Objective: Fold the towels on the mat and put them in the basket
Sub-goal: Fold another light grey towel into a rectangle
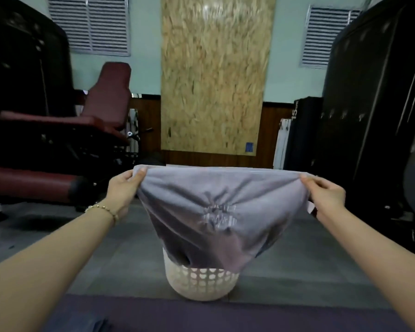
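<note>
The left hand [123, 188] and right hand [326, 196] each pinched a top corner of the grey cloth towel [216, 212], its long edge stretched level between them. The towel sagged below the fingers, down to the rim of the white perforated plastic basket [201, 281], midway between both hands.

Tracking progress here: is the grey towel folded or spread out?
Spread out. The towel hangs open over the basket, its top corners pinched wide apart by the left hand and right hand.
</note>
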Action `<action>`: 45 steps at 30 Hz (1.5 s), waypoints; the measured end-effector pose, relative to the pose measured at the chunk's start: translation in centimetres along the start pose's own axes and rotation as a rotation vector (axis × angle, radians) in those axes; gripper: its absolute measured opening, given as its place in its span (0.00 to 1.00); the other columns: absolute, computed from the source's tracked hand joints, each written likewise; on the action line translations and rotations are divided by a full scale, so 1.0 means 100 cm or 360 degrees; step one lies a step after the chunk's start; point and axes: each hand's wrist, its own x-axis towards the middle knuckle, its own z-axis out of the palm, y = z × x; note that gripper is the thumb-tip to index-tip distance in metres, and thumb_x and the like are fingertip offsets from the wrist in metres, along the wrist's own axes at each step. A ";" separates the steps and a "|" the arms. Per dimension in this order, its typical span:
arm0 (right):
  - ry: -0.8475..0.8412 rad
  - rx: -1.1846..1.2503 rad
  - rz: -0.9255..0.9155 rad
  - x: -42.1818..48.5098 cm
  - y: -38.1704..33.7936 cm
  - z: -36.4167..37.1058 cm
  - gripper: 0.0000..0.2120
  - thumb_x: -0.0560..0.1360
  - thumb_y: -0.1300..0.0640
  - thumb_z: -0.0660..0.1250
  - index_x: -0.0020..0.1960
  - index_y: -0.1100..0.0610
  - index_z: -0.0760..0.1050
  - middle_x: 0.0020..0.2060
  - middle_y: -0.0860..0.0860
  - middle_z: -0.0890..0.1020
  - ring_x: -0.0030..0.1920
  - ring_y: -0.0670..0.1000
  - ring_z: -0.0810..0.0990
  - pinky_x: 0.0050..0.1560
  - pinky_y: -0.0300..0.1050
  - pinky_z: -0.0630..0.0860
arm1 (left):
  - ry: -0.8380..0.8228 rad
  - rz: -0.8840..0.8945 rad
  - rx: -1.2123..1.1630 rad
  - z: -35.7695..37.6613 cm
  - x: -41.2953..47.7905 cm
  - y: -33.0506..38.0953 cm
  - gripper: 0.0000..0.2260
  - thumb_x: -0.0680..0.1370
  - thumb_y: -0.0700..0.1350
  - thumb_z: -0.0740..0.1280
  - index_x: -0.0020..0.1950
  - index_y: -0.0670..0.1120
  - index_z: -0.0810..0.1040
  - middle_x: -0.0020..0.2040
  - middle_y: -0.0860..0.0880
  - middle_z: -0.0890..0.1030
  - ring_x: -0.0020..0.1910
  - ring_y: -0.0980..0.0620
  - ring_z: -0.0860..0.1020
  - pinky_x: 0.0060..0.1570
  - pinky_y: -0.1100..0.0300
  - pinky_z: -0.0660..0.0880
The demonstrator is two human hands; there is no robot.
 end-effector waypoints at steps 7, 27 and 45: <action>-0.0192 -0.0144 -0.0132 -0.004 -0.014 0.010 0.06 0.74 0.55 0.70 0.49 0.57 0.80 0.44 0.48 0.80 0.50 0.49 0.78 0.59 0.51 0.76 | -0.0033 0.0123 0.0141 0.005 0.005 0.018 0.09 0.79 0.48 0.65 0.42 0.47 0.79 0.39 0.49 0.79 0.41 0.53 0.75 0.40 0.60 0.72; -0.0867 -0.0968 0.0894 -0.081 0.302 -0.042 0.05 0.72 0.64 0.72 0.43 0.58 0.76 0.37 0.56 0.79 0.32 0.48 0.76 0.30 0.37 0.74 | -0.1001 -0.0979 0.0895 0.001 -0.120 -0.284 0.08 0.75 0.40 0.70 0.52 0.38 0.81 0.44 0.45 0.80 0.41 0.52 0.76 0.39 0.62 0.73; -0.0379 -0.0695 0.1008 -0.039 0.433 -0.017 0.10 0.78 0.68 0.60 0.59 0.64 0.72 0.44 0.58 0.78 0.24 0.41 0.79 0.30 0.30 0.76 | -0.0437 -0.0942 0.0855 0.062 -0.106 -0.378 0.20 0.78 0.38 0.63 0.70 0.37 0.68 0.67 0.40 0.73 0.66 0.44 0.71 0.64 0.57 0.66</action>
